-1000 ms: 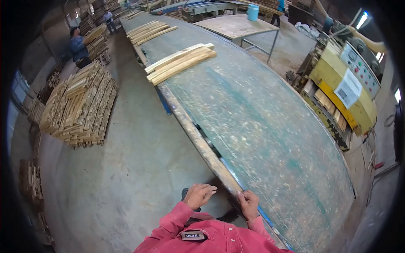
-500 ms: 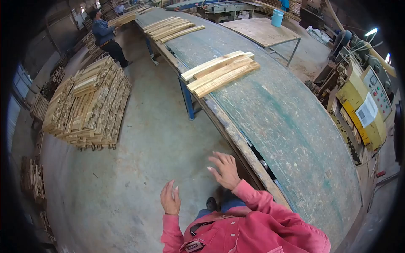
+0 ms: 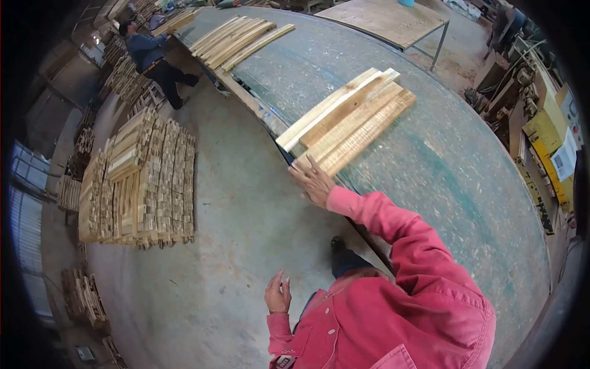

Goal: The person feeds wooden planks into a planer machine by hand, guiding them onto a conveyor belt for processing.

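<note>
Several pale wooden boards [image 3: 364,127] lie side by side across the near edge of the long grey-green table [image 3: 442,178]. At their near ends is my right hand [image 3: 313,183], fingers stretched out and apart, with the fingertips at the board ends. It grips nothing. Lower down, my left hand [image 3: 278,295] hangs over the floor beside my body, its fingers loosely extended and holding nothing.
Farther along the table rests another group of boards [image 3: 236,40]. A big stack of short wood pieces [image 3: 141,184] stands on the floor to the left. A person [image 3: 157,61] works at the far end. Yellow machinery [image 3: 547,154] is at right.
My right hand has reached forward to the ends of the nearer boards. I have come closer to them, and the left hand stays low and empty. The far person has shifted posture.
</note>
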The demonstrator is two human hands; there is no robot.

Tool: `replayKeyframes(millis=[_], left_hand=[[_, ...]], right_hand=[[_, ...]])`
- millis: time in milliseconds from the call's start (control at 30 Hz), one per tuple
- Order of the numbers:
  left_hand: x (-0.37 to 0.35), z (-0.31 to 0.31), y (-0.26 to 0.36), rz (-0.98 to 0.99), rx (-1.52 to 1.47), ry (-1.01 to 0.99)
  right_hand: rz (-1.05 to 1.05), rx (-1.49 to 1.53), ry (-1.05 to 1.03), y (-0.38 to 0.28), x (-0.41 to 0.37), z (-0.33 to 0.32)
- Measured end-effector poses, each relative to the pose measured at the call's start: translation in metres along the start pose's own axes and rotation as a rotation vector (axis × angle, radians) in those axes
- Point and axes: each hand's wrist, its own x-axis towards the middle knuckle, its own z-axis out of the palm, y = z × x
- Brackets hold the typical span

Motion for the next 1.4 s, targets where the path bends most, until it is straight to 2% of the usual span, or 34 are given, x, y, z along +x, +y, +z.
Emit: replayKeyframes(millis=[67, 100, 200, 300, 333, 400, 467, 500, 567, 633, 700, 733, 800, 833, 867, 900, 967, 1067, 1200, 1233, 1333, 1367, 1400], left_hand=[[0.032, -0.002, -0.004, 0.006, -0.008, 0.048], [0.043, 0.001, -0.005, -0.003, -0.021, 0.07], [0.072, 0.005, -0.012, -0.097, -0.103, 0.029], [0.11, -0.005, -0.008, -0.227, -0.096, -0.13], [0.124, -0.005, -0.015, -0.201, -0.106, -0.133], [0.154, -0.003, -0.035, -0.152, -0.137, -0.118], [0.191, -0.005, -0.05, -0.141, -0.129, -0.126], [0.209, -0.007, -0.058, -0.138, -0.124, -0.132], [0.255, -0.013, -0.075, -0.062, -0.154, -0.113], [0.302, -0.029, -0.091, -0.004, -0.134, -0.11], [0.346, -0.057, -0.101, -0.019, -0.155, -0.093], [0.368, -0.072, -0.105, -0.029, -0.165, -0.074], [0.402, -0.101, -0.121, 0.016, -0.088, -0.006], [0.414, -0.113, -0.129, 0.015, -0.048, 0.037], [0.427, -0.121, -0.14, 0.034, -0.014, 0.07], [0.44, -0.125, -0.156, 0.05, 0.026, 0.085], [0.459, -0.136, -0.18, 0.07, 0.053, 0.102], [0.506, -0.134, -0.195, 0.092, 0.003, 0.09], [0.583, -0.121, -0.207, 0.11, 0.008, -0.059], [0.6, -0.12, -0.212, 0.107, 0.022, -0.108], [0.66, -0.132, -0.221, 0.04, 0.057, -0.239], [0.68, -0.138, -0.225, 0.008, 0.08, -0.241], [0.7, -0.144, -0.229, -0.027, 0.099, -0.244]], right_hand=[[-0.044, 0.003, 0.035, 0.01, -0.002, 0.006], [-0.014, 0.096, 0.053, 0.014, -0.004, 0.007], [0.033, 0.238, 0.064, 0.028, -0.002, 0.001], [0.097, 0.363, 0.145, 0.042, -0.002, -0.002], [0.103, 0.396, 0.182, 0.049, -0.001, -0.008], [0.41, 0.392, 0.354, 0.072, -0.008, -0.025], [0.961, 0.262, 0.613, 0.1, -0.015, 0.01], [1.13, 0.212, 0.534, 0.128, -0.036, 0.052], [1.188, -0.314, 0.215, 0.161, -0.063, 0.123], [1.267, -0.362, 0.098, 0.164, -0.046, 0.12], [1.501, 0.102, 0.209, 0.155, -0.022, 0.091], [1.54, 0.119, 0.214, 0.141, -0.006, 0.064], [1.468, 0.155, 0.315, 0.134, -0.004, 0.065], [1.454, 0.105, 0.279, 0.134, -0.007, 0.073], [1.524, 0.198, 0.335, 0.115, 0.024, 0.037], [1.596, 0.139, 0.225, 0.11, 0.029, 0.036], [1.706, 0.024, 0.143, 0.097, 0.05, 0.031], [1.788, 0.083, 0.079, 0.085, 0.104, 0.012], [1.851, 0.124, 0.029, 0.112, 0.175, 0.024], [1.818, 0.003, 0.072, 0.134, 0.181, 0.054], [1.779, -0.008, 0.056, 0.186, 0.243, 0.074], [1.772, 0.162, 0.002, 0.199, 0.274, 0.063], [1.748, 0.189, 0.025, 0.213, 0.3, 0.065]])
